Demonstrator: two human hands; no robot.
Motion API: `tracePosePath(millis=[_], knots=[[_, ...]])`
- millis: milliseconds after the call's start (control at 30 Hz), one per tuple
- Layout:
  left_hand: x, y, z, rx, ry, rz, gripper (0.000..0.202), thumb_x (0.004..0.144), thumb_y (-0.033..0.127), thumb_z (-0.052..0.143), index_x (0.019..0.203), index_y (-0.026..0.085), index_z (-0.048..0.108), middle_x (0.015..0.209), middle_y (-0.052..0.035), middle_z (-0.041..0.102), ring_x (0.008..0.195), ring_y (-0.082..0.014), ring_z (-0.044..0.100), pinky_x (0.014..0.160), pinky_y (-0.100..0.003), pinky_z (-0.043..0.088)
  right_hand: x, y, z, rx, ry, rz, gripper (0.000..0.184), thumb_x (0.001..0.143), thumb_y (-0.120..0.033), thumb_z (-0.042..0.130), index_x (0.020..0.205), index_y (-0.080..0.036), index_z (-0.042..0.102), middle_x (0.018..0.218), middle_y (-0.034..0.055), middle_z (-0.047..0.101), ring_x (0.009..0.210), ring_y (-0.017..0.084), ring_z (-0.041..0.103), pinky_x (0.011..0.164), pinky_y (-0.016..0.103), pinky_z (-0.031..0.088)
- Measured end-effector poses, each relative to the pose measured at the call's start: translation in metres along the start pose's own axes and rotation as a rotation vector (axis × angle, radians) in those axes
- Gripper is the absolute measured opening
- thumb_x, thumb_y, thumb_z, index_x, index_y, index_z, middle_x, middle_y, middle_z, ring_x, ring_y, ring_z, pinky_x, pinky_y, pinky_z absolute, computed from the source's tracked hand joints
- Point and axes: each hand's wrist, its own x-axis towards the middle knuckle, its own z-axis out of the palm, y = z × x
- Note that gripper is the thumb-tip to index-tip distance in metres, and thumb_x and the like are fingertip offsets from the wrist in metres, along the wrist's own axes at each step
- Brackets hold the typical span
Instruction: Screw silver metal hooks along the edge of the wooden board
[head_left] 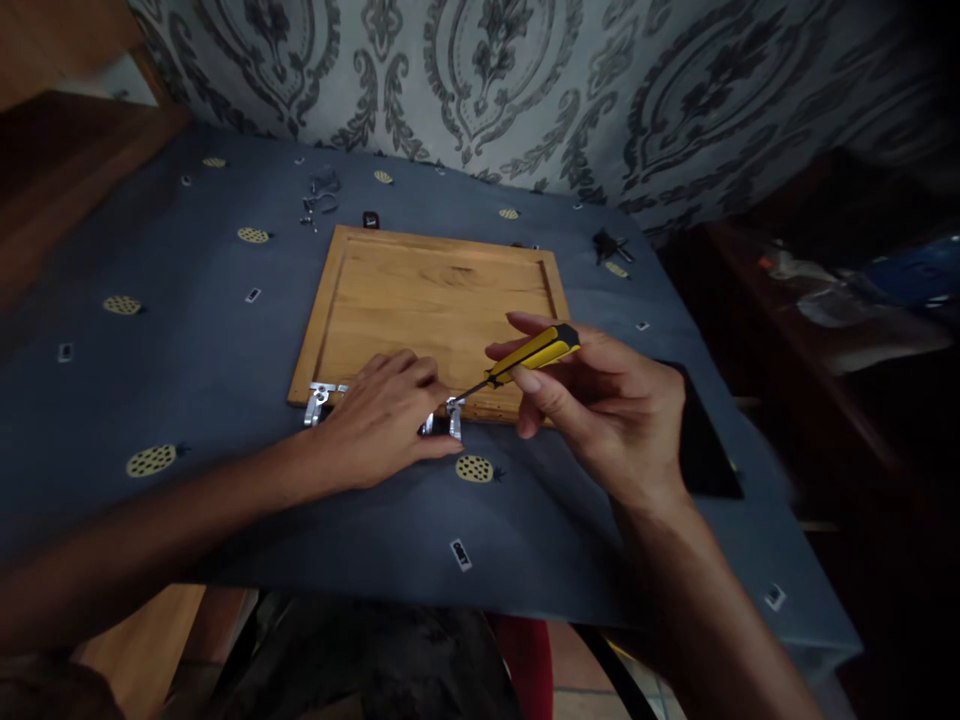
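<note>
Dark, mottled clothing (360, 660) fills the bottom centre of the frame, its folds soft and dim, beside a smooth red shape (531, 665). Above it spreads the surface (247, 540), covered in matte slate-blue cloth, lightly wrinkled and printed with yellow, black-spotted pineapples and small label-like marks.

At the centre of the frame lies a rectangular wooden panel (442, 295), flat, honey-brown, with a raised border, a recessed middle and dark streaks of grain. Two shiny metal hinges sit at its near edge: the left hinge (319, 400) in plain sight, the right hinge (454, 418) partly covered.

The left hand (390, 410) lies across that edge, fingers bunched over the wood and thumb stretched out below by the right hinge; whether its grip pinches anything I cannot tell. Right of centre, the right hand (622, 410) has its grip closed round the ribbed yellow-and-black handle of a screwdriver (532, 355), whose thin metal shaft slants down to the right hinge.

A flat black sheet (709, 440) lies at centre right.
</note>
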Motion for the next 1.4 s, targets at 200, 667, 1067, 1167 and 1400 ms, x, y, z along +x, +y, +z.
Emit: tracePosePath(millis=[200, 667, 1067, 1167, 1400], knots=[[0.000, 0.000, -0.002, 0.010, -0.010, 0.003, 0.036, 0.089, 0.049, 0.077, 0.104, 0.016, 0.072, 0.106, -0.0074, 0.065, 0.107, -0.0287, 0.058, 0.091, -0.041, 0.046, -0.001, 0.001, 0.000, -0.041, 0.001, -0.029, 0.011, 0.089, -0.027, 0.077, 0.100, -0.026, 0.080, 0.121, 0.0039, 0.079, 0.046, 0.007, 0.062, 0.042, 0.023, 0.056], [-0.001, -0.001, 0.002, 0.016, 0.028, 0.011, 0.036, 0.087, 0.046, 0.080, 0.107, 0.017, 0.073, 0.105, -0.0070, 0.066, 0.105, -0.0274, 0.058, 0.091, -0.040, 0.046, -0.001, 0.004, 0.002, -0.177, 0.086, -0.081, 0.013, 0.084, -0.029, 0.083, 0.084, -0.023, 0.072, 0.087, -0.0011, 0.076, 0.051, 0.009, 0.059, 0.040, 0.022, 0.048], [0.000, 0.001, 0.001, 0.028, 0.025, 0.006, 0.036, 0.089, 0.049, 0.077, 0.105, 0.017, 0.071, 0.103, -0.0064, 0.065, 0.104, -0.0268, 0.058, 0.092, -0.039, 0.045, -0.005, 0.005, 0.007, -0.131, 0.122, -0.046, 0.024, 0.082, -0.038, 0.085, 0.092, -0.024, 0.067, 0.093, 0.0000, 0.074, 0.055, 0.010, 0.064, 0.050, 0.025, 0.057], [0.000, 0.003, -0.002, 0.008, -0.009, -0.018, 0.035, 0.089, 0.048, 0.077, 0.104, 0.016, 0.071, 0.105, -0.0070, 0.065, 0.105, -0.0271, 0.058, 0.093, -0.040, 0.045, -0.006, 0.001, 0.006, -0.078, 0.063, -0.035, 0.019, 0.088, -0.035, 0.079, 0.102, -0.025, 0.071, 0.105, 0.0012, 0.076, 0.055, 0.008, 0.066, 0.052, 0.025, 0.059], [0.000, 0.002, -0.003, 0.001, -0.007, -0.008, 0.033, 0.090, 0.047, 0.076, 0.102, 0.017, 0.071, 0.106, -0.0066, 0.065, 0.104, -0.0271, 0.058, 0.091, -0.040, 0.045, -0.010, -0.003, 0.001, -0.016, 0.005, -0.026, 0.029, 0.094, -0.043, 0.071, 0.120, -0.030, 0.073, 0.111, 0.0047, 0.080, 0.056, 0.012, 0.069, 0.059, 0.031, 0.064]])
